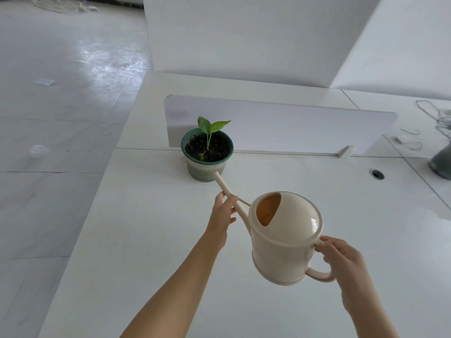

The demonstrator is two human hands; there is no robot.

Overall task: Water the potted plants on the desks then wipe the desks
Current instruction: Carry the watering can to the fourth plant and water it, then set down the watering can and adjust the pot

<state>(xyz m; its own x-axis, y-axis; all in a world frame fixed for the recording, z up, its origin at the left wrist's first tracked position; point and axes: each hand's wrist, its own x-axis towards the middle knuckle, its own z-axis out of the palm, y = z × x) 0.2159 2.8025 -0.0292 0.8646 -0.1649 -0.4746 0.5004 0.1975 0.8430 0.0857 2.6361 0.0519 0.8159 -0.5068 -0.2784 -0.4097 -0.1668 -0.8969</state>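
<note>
A cream watering can (pixel 285 242) hangs above the white desk (pixel 146 240). My right hand (pixel 341 259) grips its loop handle. My left hand (pixel 223 213) pinches the long thin spout partway along. The spout tip lies in front of the side of a green pot (pixel 207 164), just below its rim. The pot holds dark soil and a small plant with two green leaves (pixel 212 125). It stands at the desk's far edge, against a low white divider panel (pixel 292 128).
A round cable hole (pixel 377 174) sits in the desk to the right. A grey object (pixel 441 162) and loose cables (pixel 434 118) lie on the adjoining desk at the right edge. Grey tiled floor (pixel 61 118) runs along the left, with small scraps on it.
</note>
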